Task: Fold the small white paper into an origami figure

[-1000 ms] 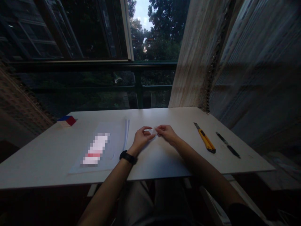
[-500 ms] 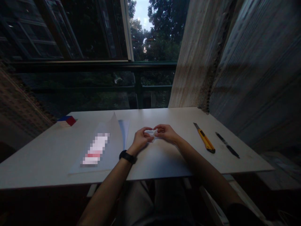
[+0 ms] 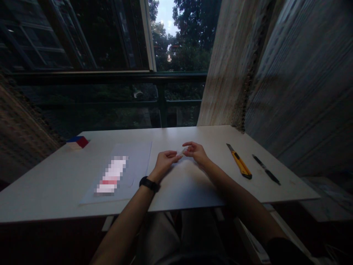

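Observation:
My left hand (image 3: 164, 161) and my right hand (image 3: 196, 151) meet over the middle of the white table (image 3: 55, 191). Between their fingertips they pinch a small white piece of paper (image 3: 182, 151), held just above the tabletop. My left wrist carries a black watch (image 3: 149, 184). Both hands have the fingers curled in a pinch on the paper. The dim light hides the paper's exact shape.
A stack of white sheets (image 3: 129, 162) lies left of my hands. A coloured cube (image 3: 78, 142) sits at the far left corner. A yellow utility knife (image 3: 239, 163) and a black pen (image 3: 266, 169) lie to the right. Window and curtains stand behind.
The top sheet of the stack, lifted half a second ago, lies flat again. My hands have shifted slightly away from me and stretched the small paper between them.

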Tool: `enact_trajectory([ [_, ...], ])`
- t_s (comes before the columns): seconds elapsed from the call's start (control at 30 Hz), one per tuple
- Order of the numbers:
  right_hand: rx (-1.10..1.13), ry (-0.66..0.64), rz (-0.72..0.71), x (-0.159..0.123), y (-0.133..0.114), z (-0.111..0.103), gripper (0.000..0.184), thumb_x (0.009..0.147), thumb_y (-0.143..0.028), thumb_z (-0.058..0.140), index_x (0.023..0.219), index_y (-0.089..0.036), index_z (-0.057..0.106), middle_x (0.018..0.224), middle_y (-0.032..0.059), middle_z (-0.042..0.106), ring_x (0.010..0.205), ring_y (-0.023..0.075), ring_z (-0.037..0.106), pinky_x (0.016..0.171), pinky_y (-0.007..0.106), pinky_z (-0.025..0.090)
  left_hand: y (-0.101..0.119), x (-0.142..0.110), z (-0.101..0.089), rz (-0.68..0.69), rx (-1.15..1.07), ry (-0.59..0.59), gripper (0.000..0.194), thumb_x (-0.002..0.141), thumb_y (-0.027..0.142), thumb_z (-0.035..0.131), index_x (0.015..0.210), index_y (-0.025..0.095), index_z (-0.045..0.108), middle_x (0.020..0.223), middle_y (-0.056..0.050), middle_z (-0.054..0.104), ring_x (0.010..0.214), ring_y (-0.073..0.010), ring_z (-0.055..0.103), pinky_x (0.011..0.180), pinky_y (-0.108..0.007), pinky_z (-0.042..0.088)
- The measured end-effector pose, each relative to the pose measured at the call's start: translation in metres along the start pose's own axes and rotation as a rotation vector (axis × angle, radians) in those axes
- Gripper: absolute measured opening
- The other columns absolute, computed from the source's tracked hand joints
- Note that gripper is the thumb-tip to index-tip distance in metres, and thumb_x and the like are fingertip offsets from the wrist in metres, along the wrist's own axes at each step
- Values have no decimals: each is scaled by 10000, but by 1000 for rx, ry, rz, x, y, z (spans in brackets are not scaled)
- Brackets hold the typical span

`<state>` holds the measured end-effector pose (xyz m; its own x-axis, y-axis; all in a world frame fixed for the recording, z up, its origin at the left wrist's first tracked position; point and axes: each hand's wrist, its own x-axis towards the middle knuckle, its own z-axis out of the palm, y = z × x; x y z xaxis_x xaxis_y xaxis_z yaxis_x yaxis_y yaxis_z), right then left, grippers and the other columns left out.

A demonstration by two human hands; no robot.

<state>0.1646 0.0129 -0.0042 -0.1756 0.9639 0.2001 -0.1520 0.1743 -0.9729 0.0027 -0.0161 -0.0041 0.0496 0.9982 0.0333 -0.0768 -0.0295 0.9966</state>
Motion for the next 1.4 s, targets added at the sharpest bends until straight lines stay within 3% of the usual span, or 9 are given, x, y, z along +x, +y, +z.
enact_trajectory([
  [0.37,-50,-126,14,-1,6,1,466,460,-292,797,875,-170,624,547,-68,494,502,78,463,510,229,354,-1,1,-4,32,102,9,313,501,363,785,623,103,663,608,-80,665,562,-149,597,542,-249,460],
  [0.57,-40,-102,2,0,6,2,476,415,-292,807,835,-178,614,491,-75,503,449,77,456,476,225,358,-2,1,-4,36,96,21,298,476,342,796,578,106,646,555,-63,649,488,-125,558,497,-237,430],
  [0.9,54,-44,28,-3,7,4,461,477,-288,791,890,-178,619,535,-66,525,517,89,487,538,245,373,2,-2,0,10,-30,-11,441,537,407,768,825,93,659,728,-99,684,656,-181,641,597,-281,495],
  [1.07,53,-115,83,-4,8,5,465,496,-294,793,919,-185,634,568,-62,532,544,83,500,546,233,377,1,0,-2,42,22,48,390,541,418,758,729,90,665,675,-85,670,654,-168,627,589,-257,487],
  [1.23,68,-41,80,-4,2,2,367,558,-355,758,853,-160,662,704,4,632,617,111,569,642,283,442,1,1,-3,9,-17,76,403,544,366,769,815,90,658,683,-75,674,658,-158,633,620,-259,493],
  [1.4,31,-70,102,-4,5,4,350,523,-328,778,796,-141,664,633,13,645,582,123,578,598,277,441,-1,3,-4,-3,-60,81,402,541,356,770,822,90,661,677,-73,676,613,-146,622,592,-253,494],
])
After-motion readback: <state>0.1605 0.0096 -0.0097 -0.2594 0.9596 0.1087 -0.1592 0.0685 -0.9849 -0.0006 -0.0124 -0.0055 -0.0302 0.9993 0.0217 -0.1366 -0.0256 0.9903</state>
